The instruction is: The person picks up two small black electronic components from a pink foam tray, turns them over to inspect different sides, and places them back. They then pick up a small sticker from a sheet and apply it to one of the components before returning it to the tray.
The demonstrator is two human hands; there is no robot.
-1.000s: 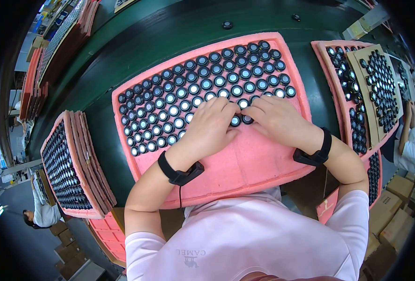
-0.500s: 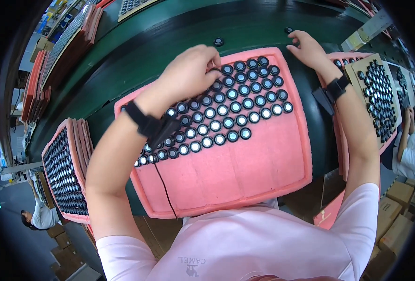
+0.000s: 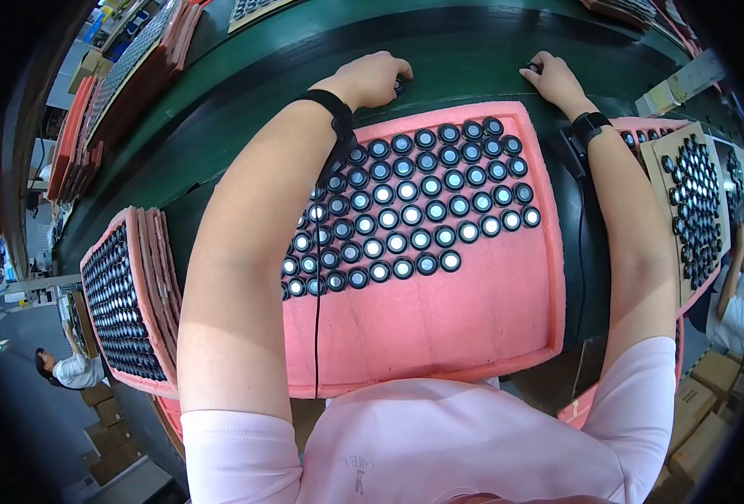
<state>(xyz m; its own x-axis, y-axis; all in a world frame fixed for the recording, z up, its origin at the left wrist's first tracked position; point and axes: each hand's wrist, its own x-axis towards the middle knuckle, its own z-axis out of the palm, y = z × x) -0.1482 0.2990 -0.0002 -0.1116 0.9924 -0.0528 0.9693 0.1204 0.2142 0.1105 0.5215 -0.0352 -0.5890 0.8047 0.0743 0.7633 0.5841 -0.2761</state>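
Beyond the far edge of the pink foam tray (image 3: 439, 344), my left hand (image 3: 372, 80) is closed on a small black round part (image 3: 400, 86) at the dark green surface (image 3: 464, 71). My right hand (image 3: 557, 82), farther right, pinches another black round part (image 3: 536, 69) between thumb and fingers. In the tray stand rows of similar black round parts (image 3: 410, 215) with pale, shiny round centres. They fill its far portion, while the near portion is bare foam. My left forearm hides the tray's left side. Both wrists wear black straps with small devices.
On the left stands a stack of pink trays (image 3: 149, 277) filled with round parts. Brown boards with more parts (image 3: 693, 202) lie at the right. A thin black cable (image 3: 317, 336) crosses the tray. Other people (image 3: 73, 370) are at both sides.
My left hand has left the tray's far row and reached the loose round part on the green surface. My right fingers have closed on the other part. The view has shifted slightly.
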